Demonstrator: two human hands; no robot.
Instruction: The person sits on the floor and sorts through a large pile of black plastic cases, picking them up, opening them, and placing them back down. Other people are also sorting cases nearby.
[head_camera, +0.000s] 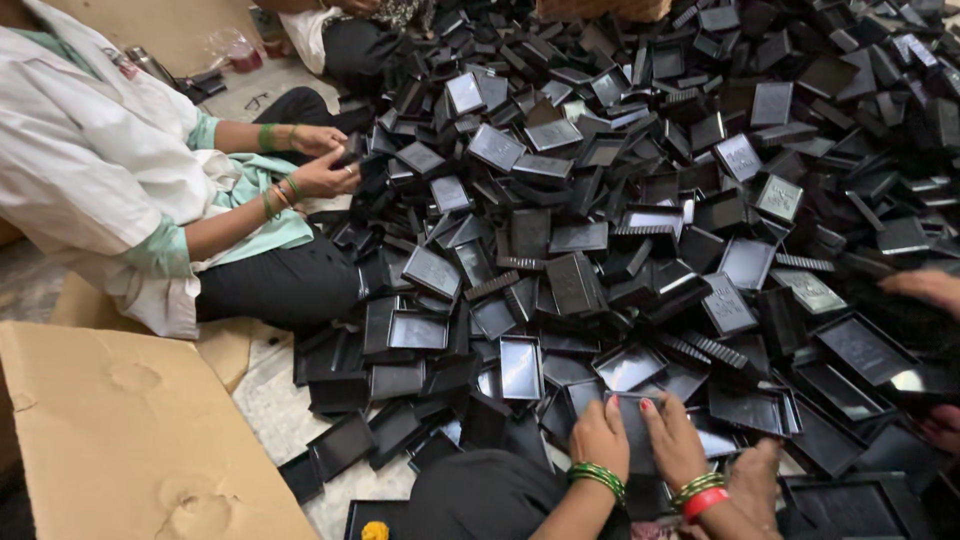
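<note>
My left hand and my right hand are close together at the bottom centre, both wearing green bangles, the right one also a red band. Between them they grip one black plastic tray, thumbs and fingers wrapped over its near edge. Directly beyond my hands spreads a huge heap of black rectangular plastic trays and lids, lying tilted, overlapping and upside down. A shiny shallow tray lies just left of my left hand. My dark-clothed knee is below my left wrist.
A person in a white coat sits at the left, both hands on a black piece. Another person's hands reach in at the right edge. Flat brown cardboard lies at lower left. A third person sits at top.
</note>
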